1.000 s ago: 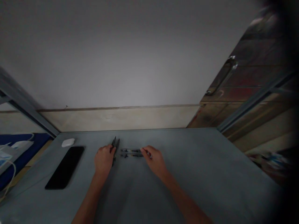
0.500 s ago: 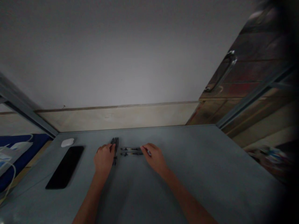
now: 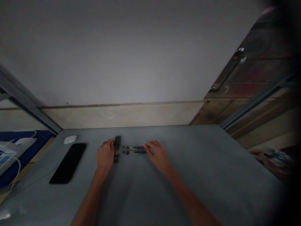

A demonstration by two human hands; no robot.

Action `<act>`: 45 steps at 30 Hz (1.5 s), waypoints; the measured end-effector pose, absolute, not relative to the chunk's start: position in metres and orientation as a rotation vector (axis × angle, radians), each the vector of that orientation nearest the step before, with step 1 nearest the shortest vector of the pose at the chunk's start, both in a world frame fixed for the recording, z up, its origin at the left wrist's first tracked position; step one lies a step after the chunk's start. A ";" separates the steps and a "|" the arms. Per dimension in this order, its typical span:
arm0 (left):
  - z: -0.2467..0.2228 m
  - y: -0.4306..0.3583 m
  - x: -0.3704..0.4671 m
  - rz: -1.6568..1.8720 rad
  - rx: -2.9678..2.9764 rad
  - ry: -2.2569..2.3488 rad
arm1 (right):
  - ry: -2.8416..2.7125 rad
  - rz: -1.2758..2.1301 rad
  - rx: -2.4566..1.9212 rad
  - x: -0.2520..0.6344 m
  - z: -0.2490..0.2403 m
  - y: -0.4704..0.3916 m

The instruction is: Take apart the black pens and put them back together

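Note:
Dark pens (image 3: 117, 149) lie side by side on the grey table (image 3: 199, 163), pointing away from me. My left hand (image 3: 105, 154) is at their left side, its fingers bent and touching or very near the leftmost pen; whether it grips one is hidden. To their right, two pens (image 3: 134, 152) lie crosswise, one behind the other, with a narrow gap between them. My right hand (image 3: 157, 154) is at the right ends of these two, thumb and forefinger apart around the pen ends. Those fingertips partly cover the ends.
A black phone (image 3: 68, 163) lies left of my left hand, with a white earphone case (image 3: 70, 139) behind it. A pale wall (image 3: 127, 116) borders the table's far edge. Metal posts (image 3: 249, 106) rise at both far corners. A white cable (image 3: 17, 171) hangs at the left.
The view has shifted slightly. The upright pens now show more fully beside my left hand, whose fingers have drawn off them to the left. My right hand stays at the crosswise pens.

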State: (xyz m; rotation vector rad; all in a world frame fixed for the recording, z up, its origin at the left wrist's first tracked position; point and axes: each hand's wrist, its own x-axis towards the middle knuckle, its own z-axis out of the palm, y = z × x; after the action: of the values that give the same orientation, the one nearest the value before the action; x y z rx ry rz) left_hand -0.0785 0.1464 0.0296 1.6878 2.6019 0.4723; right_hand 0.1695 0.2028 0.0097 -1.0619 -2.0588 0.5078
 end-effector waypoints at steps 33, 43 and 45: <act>0.025 0.137 -0.017 0.353 2.657 1.875 | -2.567 0.160 -0.893 0.160 0.019 0.188; 0.026 0.137 -0.018 0.348 2.363 1.837 | -2.564 0.053 -0.737 0.165 0.022 0.187; 0.026 0.137 -0.018 0.362 2.344 1.839 | -2.531 0.062 -0.770 0.166 0.026 0.187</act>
State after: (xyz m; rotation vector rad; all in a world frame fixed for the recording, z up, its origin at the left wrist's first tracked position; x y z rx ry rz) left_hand -0.0179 0.1370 0.0260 2.3438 1.8390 0.3621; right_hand 0.1656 0.1867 0.0258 -0.7705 -2.5307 0.0622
